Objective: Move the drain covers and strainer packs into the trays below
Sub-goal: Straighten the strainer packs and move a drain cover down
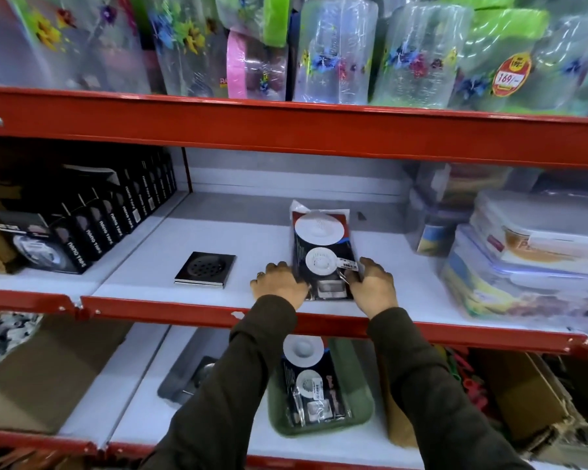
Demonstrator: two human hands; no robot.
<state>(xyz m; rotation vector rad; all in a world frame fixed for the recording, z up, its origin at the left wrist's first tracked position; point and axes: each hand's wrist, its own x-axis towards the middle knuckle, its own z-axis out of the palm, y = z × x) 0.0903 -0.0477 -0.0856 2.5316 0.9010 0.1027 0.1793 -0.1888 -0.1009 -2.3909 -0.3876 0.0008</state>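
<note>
red metal shelving (286, 130) fills the whole frame, with white boards for the shelf floors. middle of the picture, on the middle shelf, there's a strainer pack (323, 247) lying flat in clear wrap, dark card with two white round strainers showing. both hands are on its near end: left hand (279, 283) pressed against the left edge, right hand (374, 283) against the right edge, fingers curled round the pack from each side so it's pinched between them. it looks like it's resting on the shelf, can't tell if it's lifted at all.

left of that, well apart, a square black drain cover (205, 269) with a round perforated centre sits flat near the shelf's front lip.

lower centre, on the shelf below, a green tray (364, 407) already has another strainer pack (308, 378) lying in it. to its left a grey tray (180, 368) partly hidden by the left sleeve, something metallic in it but too blurred to say what.

black nano tape boxes (92, 215) are lined up centre left, clear storage boxes (523, 252) stacked centre right, and floral plastic containers (336, 52) along the top shelf.
</note>
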